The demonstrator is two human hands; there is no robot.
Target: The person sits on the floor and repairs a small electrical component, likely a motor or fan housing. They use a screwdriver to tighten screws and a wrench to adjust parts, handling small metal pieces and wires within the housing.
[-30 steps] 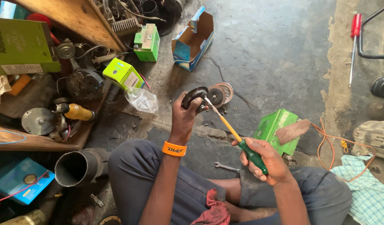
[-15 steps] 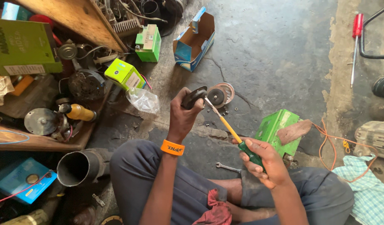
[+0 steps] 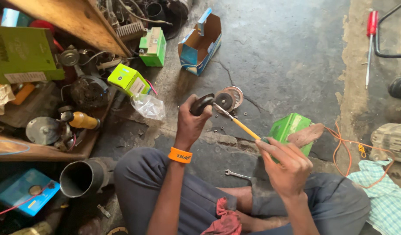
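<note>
I sit on a concrete floor. My left hand (image 3: 192,122), with an orange wristband, grips a small black round part (image 3: 202,104) held up in front of me. My right hand (image 3: 284,164) holds a screwdriver (image 3: 239,124) with a yellow shaft and green handle; its metal tip touches the black part. Just beyond the part, round metal discs (image 3: 229,98) and a few small loose screws lie on the floor.
A green box (image 3: 290,129) and a small wrench (image 3: 236,175) lie by my right knee. An open blue carton (image 3: 204,41), green boxes (image 3: 130,80) and a plastic bag (image 3: 149,106) lie ahead; cluttered metal parts fill the left. A red-handled screwdriver (image 3: 370,41) and orange wire (image 3: 342,143) are right.
My right hand has shifted its grip on the screwdriver handle slightly. My left hand keeps the black part in about the same place, tip still against it.
</note>
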